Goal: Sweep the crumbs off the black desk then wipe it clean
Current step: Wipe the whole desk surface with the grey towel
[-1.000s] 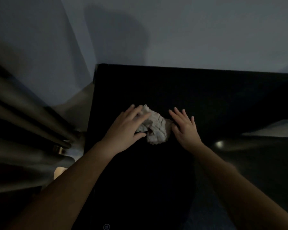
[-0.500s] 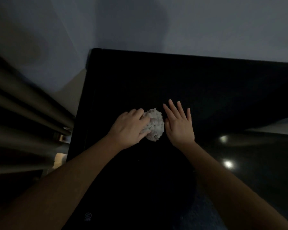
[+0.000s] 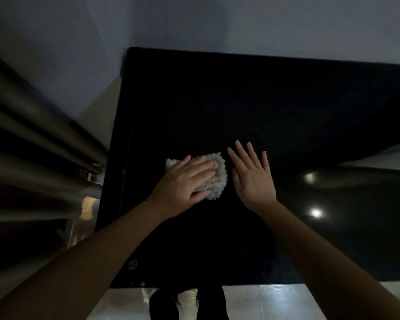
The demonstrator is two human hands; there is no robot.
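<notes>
Glossy black desk [image 3: 217,100] carries 1 crumpled white cloth [image 3: 218,181] near its middle.

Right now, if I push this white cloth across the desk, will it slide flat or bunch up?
Likely floppy: the cloth sits crumpled under your left hand, so it would probably bunch. Its nubbly pile looks light and soft. The glossy desk should let it slide easily.

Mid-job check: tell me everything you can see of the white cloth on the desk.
The white cloth is a nubby, shaggy rag, bunched into a rough pad on the black desk. The left hand presses on it, fingers laid across it, covering its left part; a corner pokes out beyond the hand. The right hand lies flat beside it, seemingly not touching.
</notes>
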